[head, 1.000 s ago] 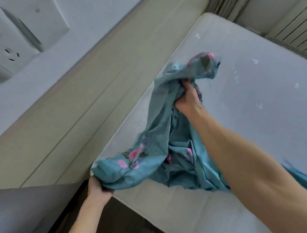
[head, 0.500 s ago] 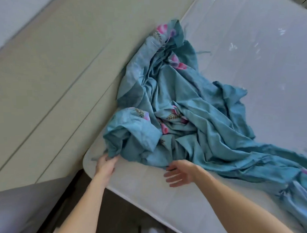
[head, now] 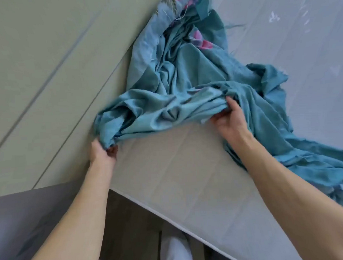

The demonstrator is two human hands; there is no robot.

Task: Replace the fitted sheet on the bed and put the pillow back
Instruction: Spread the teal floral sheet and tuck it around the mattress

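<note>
Gripping a bunched corner of the teal fitted sheet [head: 185,94], the left hand [head: 102,151] sat at the mattress [head: 178,168] corner beside the pale headboard panel [head: 38,76], its fingers curled round the frayed hem. That hold looked meant to bring the sheet's corner down over the mattress corner, so the hand stayed low at the edge instead of up on top of the bed.

Between the two hands the cloth ran as a gathered band along the near edge of the mattress, stretched only loosely, with deep folds in it. Beyond that band most of the sheet lay heaped against the headboard side, its pink flowered print showing at the far end of the heap, and the bare mattress top showed grey to the right of it.

The right hand [head: 227,120] lay further along the same edge, thumb on top and fingers tucked under a fold, pinching the cloth. By its place it seemed to be feeding slack towards the corner and keeping the hem findable. From there the sheet trailed on past the right forearm, over the near edge towards the right of the view.

The sheet was therefore on the bed but not fitted at any corner in view. No pillow could be seen.
</note>
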